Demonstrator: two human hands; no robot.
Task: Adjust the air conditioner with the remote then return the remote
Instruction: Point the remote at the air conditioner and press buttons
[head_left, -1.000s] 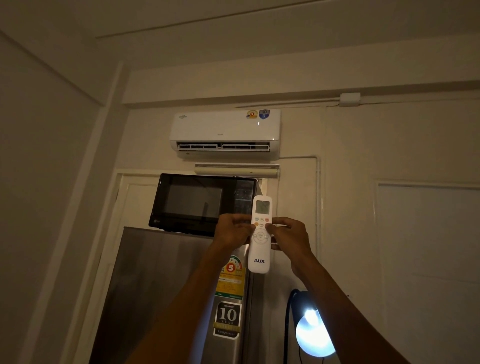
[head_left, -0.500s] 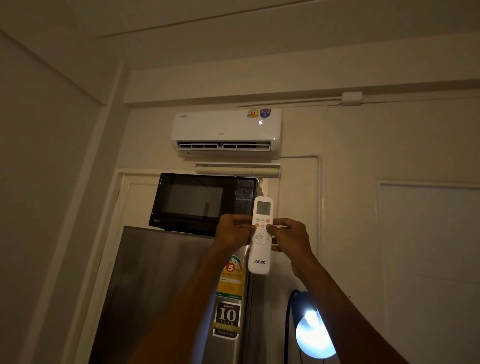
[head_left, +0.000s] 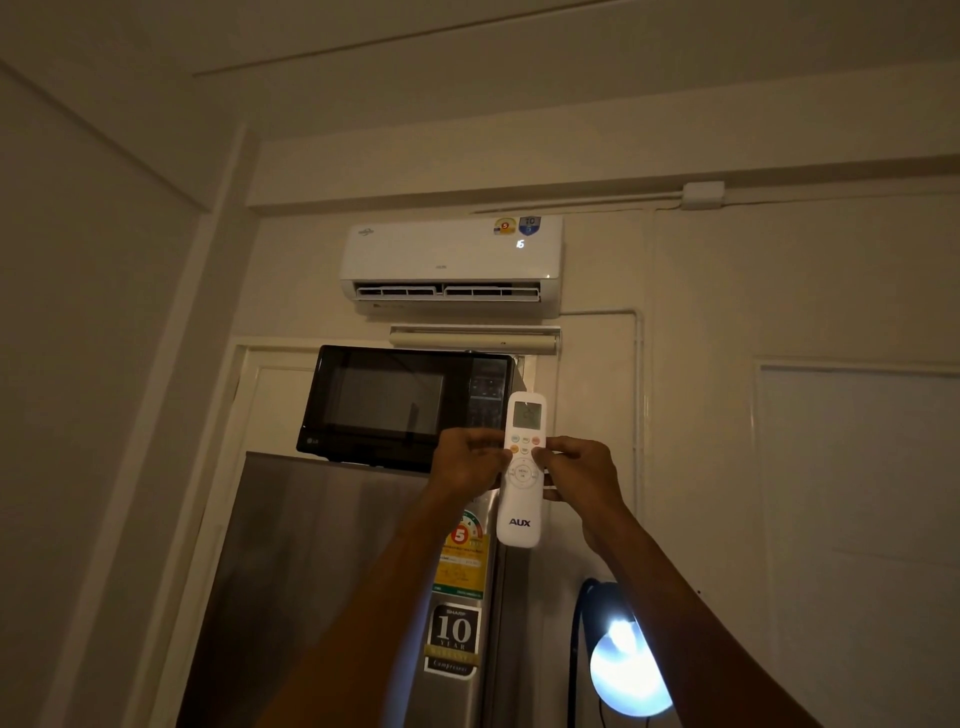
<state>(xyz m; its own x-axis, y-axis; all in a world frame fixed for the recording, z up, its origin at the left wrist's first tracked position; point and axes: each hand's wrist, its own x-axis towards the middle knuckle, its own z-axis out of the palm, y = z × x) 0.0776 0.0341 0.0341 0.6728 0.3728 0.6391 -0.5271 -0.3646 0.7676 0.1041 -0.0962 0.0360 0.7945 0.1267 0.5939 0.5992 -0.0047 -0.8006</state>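
A white remote (head_left: 521, 512) marked AUX is held upright in front of me, its small screen lit and pointing up toward the white air conditioner (head_left: 451, 260) high on the wall. My left hand (head_left: 470, 462) grips the remote's left edge, thumb on the buttons. On the other side my right hand (head_left: 579, 475) holds its right edge, thumb resting on the button rows. A lit digit glows on the air conditioner's front at the right, and its bottom flap is slightly open.
A black microwave (head_left: 400, 402) sits on top of a steel fridge (head_left: 311, 587) with stickers, below the air conditioner. A bright lamp (head_left: 626, 670) shines at the lower right. A wall pipe (head_left: 638, 395) runs down beside the unit. The room is dim.
A lit digit has appeared on the air conditioner's front, dark one second ago. Both hands and the remote have stayed almost in place.
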